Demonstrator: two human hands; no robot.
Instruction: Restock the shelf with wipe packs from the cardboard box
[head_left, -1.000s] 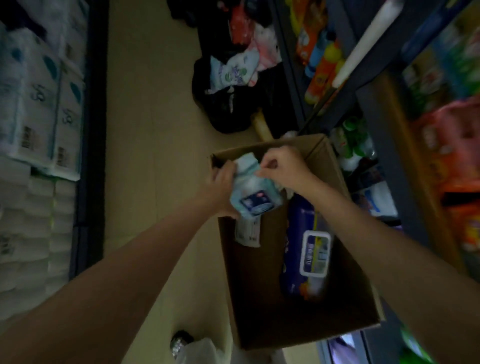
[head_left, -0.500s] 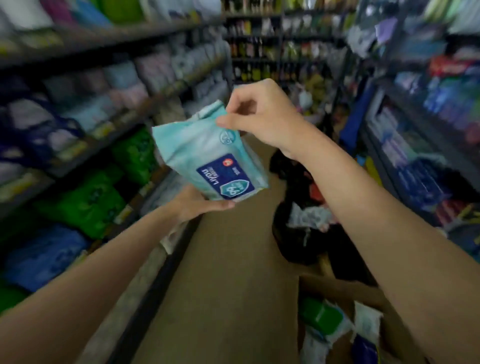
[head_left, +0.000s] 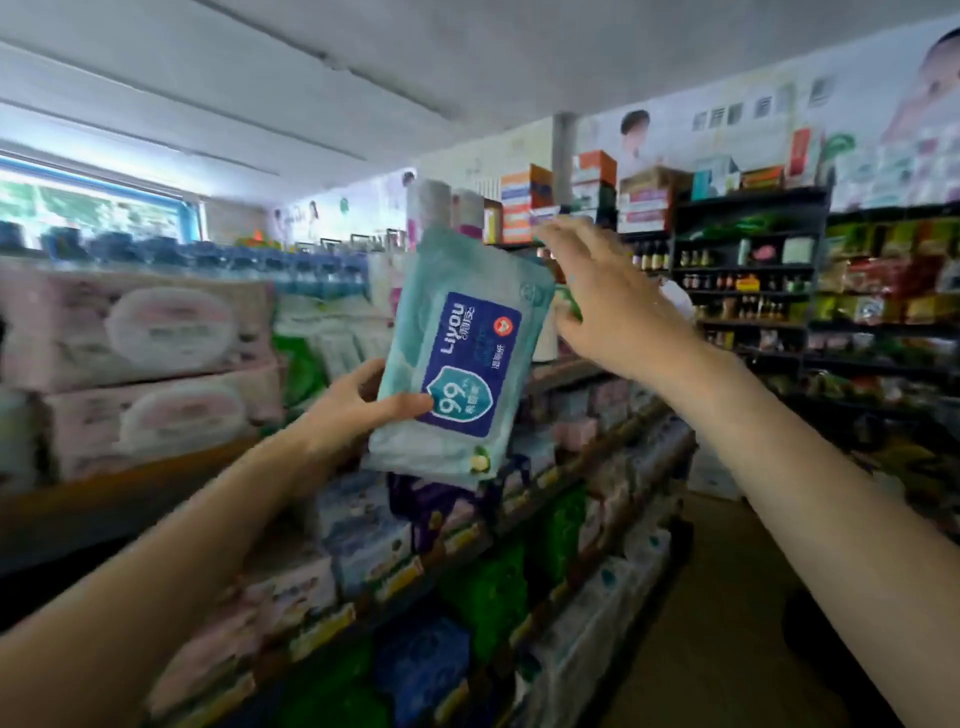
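The left hand (head_left: 358, 410) holds the wipe pack (head_left: 457, 358) by its lower left edge, the thumb lying across the front near the blue label and the other fingers curled behind where they cannot be seen. The pack is raised in front of the shelf (head_left: 582, 452) on the left side of the aisle, tilted so its top leans to the right, and it rests on nothing but that hand. It is pale teal with a dark blue label that shows "99" in a shield.

The right hand (head_left: 608, 306) is just beside the pack's upper right corner, fingers spread and fairly straight, palm turned away from the camera. Its fingers are blurred, and whether a fingertip touches the pack's edge cannot be told; it grips nothing that shows.

Behind the left hand lie stacked pink tissue packs (head_left: 150, 364) on the upper level of the shelf. Lower levels hold rows of blue, green and pink packs, too blurred to tell apart.
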